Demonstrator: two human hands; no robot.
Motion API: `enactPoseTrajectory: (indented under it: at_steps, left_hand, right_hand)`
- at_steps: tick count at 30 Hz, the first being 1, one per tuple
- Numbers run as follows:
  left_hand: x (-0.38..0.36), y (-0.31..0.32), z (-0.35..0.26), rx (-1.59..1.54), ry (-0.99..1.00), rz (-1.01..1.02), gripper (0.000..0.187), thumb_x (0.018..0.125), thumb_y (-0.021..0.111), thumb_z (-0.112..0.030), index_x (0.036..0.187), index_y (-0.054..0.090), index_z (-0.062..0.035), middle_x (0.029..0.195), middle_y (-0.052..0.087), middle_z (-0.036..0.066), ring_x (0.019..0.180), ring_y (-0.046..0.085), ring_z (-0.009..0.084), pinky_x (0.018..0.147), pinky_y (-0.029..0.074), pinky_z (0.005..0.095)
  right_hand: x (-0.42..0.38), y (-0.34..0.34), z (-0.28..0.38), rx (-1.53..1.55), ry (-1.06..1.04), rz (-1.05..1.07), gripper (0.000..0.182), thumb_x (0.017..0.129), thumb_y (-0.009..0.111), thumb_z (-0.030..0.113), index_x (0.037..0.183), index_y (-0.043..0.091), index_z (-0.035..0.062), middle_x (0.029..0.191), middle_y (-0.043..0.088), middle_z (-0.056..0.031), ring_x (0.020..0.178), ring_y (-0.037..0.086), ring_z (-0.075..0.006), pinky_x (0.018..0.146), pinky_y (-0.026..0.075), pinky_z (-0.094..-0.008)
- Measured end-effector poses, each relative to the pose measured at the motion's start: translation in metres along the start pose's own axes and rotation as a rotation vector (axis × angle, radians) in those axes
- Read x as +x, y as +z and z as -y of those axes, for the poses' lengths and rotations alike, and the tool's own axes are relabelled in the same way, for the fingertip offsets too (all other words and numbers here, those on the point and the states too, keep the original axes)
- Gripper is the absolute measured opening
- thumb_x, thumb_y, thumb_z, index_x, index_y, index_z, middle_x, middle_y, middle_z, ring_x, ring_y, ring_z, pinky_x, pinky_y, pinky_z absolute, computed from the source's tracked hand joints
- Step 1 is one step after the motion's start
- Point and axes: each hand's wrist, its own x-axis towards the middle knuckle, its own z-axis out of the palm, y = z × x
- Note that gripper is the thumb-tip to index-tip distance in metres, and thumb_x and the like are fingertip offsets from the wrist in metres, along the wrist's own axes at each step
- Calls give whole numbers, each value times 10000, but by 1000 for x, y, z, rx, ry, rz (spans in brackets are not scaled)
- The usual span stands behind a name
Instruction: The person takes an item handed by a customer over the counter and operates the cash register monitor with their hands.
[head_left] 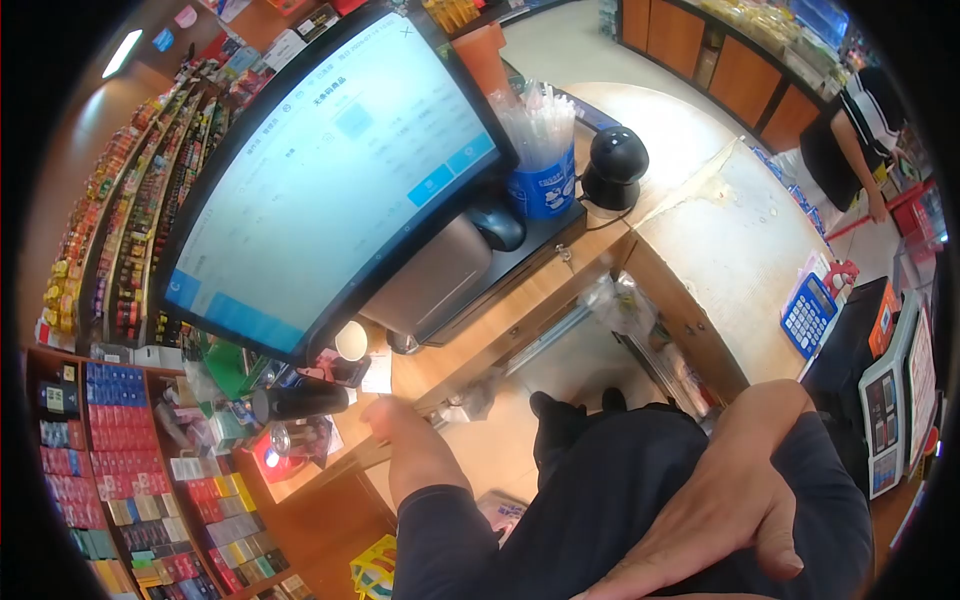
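My left hand reaches out of a dark sleeve and rests against the edge of the wooden counter, just below a large touchscreen till monitor. Its fingers are turned away from me, so their position is hidden. My right hand lies flat on my dark trousers with its fingers spread and nothing in it. Both hands are apart from each other.
A blue cup of straws and a black scanner stand behind the monitor. A blue calculator lies on the pale countertop at right. Shelves of cigarette packs fill the left. Another person stands at the far right.
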Motion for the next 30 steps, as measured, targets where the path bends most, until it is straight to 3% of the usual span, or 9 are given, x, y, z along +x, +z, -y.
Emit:
enactPoseTrajectory:
  at_steps: [4,12,15,18,22,23,25,28,30]
  left_hand:
    - [28,16,3,-27,-58,-12,374,1016,573,-216,1316,496,-6,1228,732,198,1159,717,360,991,570,487]
    - [126,92,20,-415,-338,-39,491,1025,502,-369,1330,565,11,1317,690,216,1216,668,403,1071,508,517]
    - [151,116,24,-287,-305,-88,366,1024,567,-179,1340,479,-18,1240,725,194,1148,717,366,1002,560,492]
    - [187,136,30,-278,-281,-43,368,1028,562,-190,1346,480,-26,1255,714,202,1162,709,369,1004,559,501]
    - [29,19,2,-142,-136,11,361,1033,550,-195,1344,484,-21,1243,715,207,1160,710,363,1007,555,496]
    - [-11,-12,-4,-117,-85,37,360,1035,548,-196,1343,485,-20,1240,715,208,1160,710,362,1008,555,495]
    - [48,31,3,-203,-196,19,358,1038,545,-194,1353,488,-34,1269,698,207,1174,700,358,1004,555,499]
    - [129,91,20,-276,-280,21,358,1042,540,-191,1369,492,-55,1312,673,206,1196,686,353,998,556,506]
    - [116,83,23,-362,-334,27,365,1047,532,-196,1386,489,-67,1342,655,199,1221,669,355,998,554,503]
  right_hand:
    - [19,-15,46,90,338,74,1279,967,657,650,1599,-56,-203,1689,70,-413,1604,128,-470,1274,188,-493]
    - [4,-22,61,-49,380,186,1234,964,679,623,1581,52,-242,1645,126,-468,1567,218,-517,1254,254,-520]
    - [4,-24,76,-201,344,242,1217,962,689,609,1574,84,-251,1631,151,-481,1548,256,-534,1243,277,-533]
    - [4,-21,75,-242,342,246,1209,960,697,603,1571,103,-255,1630,160,-480,1534,279,-546,1237,286,-541]
    - [-8,-7,57,-172,487,153,1100,973,484,786,1604,317,-100,1668,303,-322,1578,246,-479,1279,216,-541]
    - [-6,-10,57,-168,465,181,1114,968,556,725,1597,256,-145,1666,257,-360,1562,257,-505,1266,236,-545]
    - [5,-20,56,-145,414,239,1189,957,700,602,1583,133,-235,1661,165,-436,1530,280,-558,1241,278,-552]
    - [8,-31,60,-327,229,459,1130,956,710,589,1631,175,-143,1720,189,-314,1542,291,-534,1239,282,-557]
    - [-4,-35,74,-376,330,380,998,989,592,667,1577,355,-103,1647,325,-332,1528,346,-498,1247,278,-555]
